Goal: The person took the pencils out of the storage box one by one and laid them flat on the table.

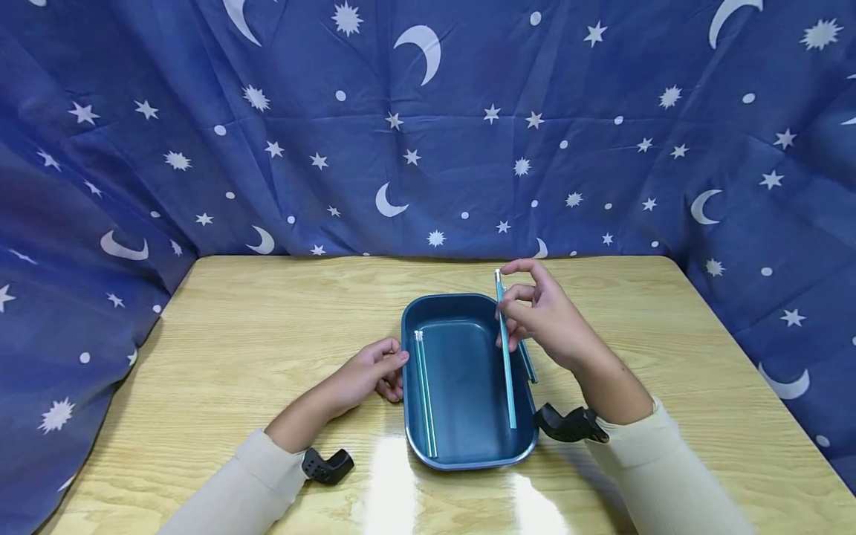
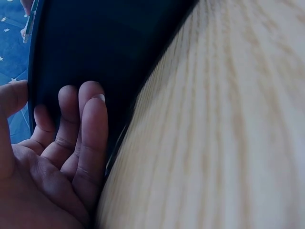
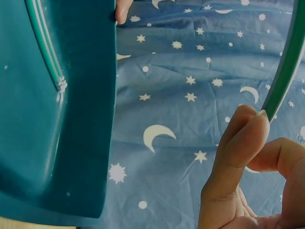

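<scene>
A deep-blue fabric curtain (image 1: 468, 178) printed with white crescent moons, stars, spiky suns and dots hangs in soft folds behind and along both sides of a pale yellow wood-grain worktop (image 1: 281, 319) with rounded far corners. Two bright white patches of reflected light (image 1: 391, 483) shine on its near edge.

Head view above, wrist close-ups, shared tray (image 1: 464, 386)

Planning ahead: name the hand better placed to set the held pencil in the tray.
Likely the right hand: it pinches the pencil near the tray; the left hand touches the tray's left side.
</scene>
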